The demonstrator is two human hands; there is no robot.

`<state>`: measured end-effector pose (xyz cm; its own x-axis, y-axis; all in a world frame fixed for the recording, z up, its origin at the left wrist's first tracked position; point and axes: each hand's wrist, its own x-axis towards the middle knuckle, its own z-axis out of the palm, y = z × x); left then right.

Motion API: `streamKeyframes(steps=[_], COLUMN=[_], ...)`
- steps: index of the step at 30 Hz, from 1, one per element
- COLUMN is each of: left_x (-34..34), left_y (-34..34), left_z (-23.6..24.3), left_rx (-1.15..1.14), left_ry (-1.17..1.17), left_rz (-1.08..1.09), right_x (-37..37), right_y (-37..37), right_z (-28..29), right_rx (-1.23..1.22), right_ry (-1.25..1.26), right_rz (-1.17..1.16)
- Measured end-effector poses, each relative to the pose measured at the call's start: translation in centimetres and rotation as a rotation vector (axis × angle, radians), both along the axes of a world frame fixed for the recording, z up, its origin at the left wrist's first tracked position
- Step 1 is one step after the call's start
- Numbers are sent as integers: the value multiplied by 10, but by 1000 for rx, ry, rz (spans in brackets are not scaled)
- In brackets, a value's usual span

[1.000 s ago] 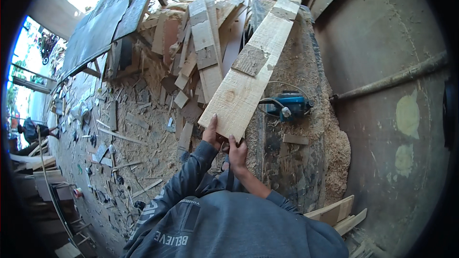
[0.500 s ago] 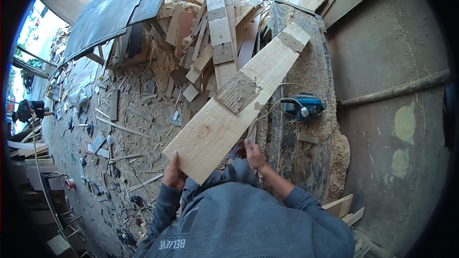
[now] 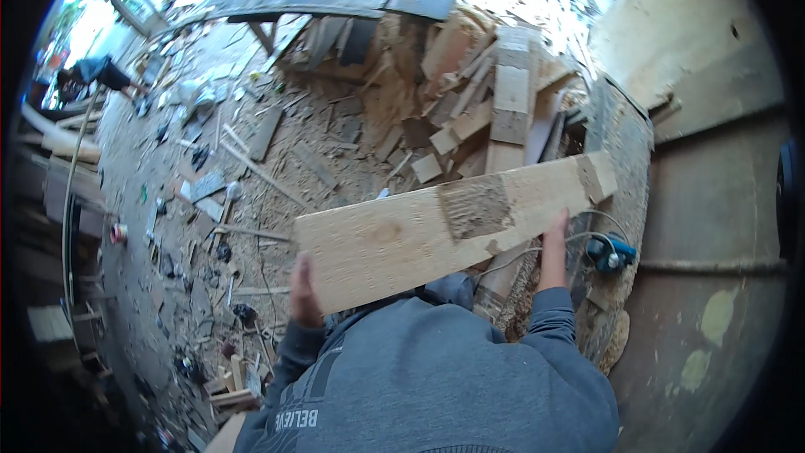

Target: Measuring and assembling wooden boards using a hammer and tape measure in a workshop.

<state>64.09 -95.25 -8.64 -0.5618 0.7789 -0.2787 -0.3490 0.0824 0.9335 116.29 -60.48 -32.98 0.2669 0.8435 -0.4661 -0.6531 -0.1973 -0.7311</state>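
L hand [image 3: 305, 294] is on the wide L end of a long pale wooden board [image 3: 377, 243], R hand [image 3: 556, 226] on its near edge twd the narrower R end. Hands well apart, both holding on; fingers underneath hidden, so can't tell how far they're wrapped. Board's up in front of the grey sweatshirt [image 3: 444, 369], slanting a bit, R end farther off. Rough-sawn grain, one faint knot L of centre, plus a coarse grey-brown patch mid-board & a smaller brown band nr the R tip.

Over R: blue power tool w/ pale cable [image 3: 610, 252] on a long, dusty dark bench [image 3: 616, 130]. Far side, just past the board: jumbled pile of flat wooden offcuts [image 3: 511, 84], mostly pale, some brown. L side, ground [image 3: 327, 134] strewn w/ chips, strips & scraps. Far L, another person in dark clothes [image 3: 96, 74], bent over, well apart from all this.
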Motion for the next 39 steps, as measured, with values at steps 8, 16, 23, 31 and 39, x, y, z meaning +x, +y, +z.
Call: streamKeyframes(steps=[8, 16, 23, 31, 39], left_x=[-90, -242, -426, -612, -736], left_y=[48, 118, 258, 447, 604], left_z=[50, 28, 7, 8, 103], left_rx=[-19, 21, 236, 449, -96], left_ry=[-13, -156, -443, -776, 27], left_rz=[-293, -63, 182, -77, -240], right_x=[-66, -257, -412, -548, -645], right_y=[43, 55, 95, 256, 341], right_z=[-2, 56, 17, 72, 157], right_rx=[-66, -289, -113, -163, 93], right_ry=[-102, -363, -138, -127, -747], right_rz=[65, -13, -92, -240, -77])
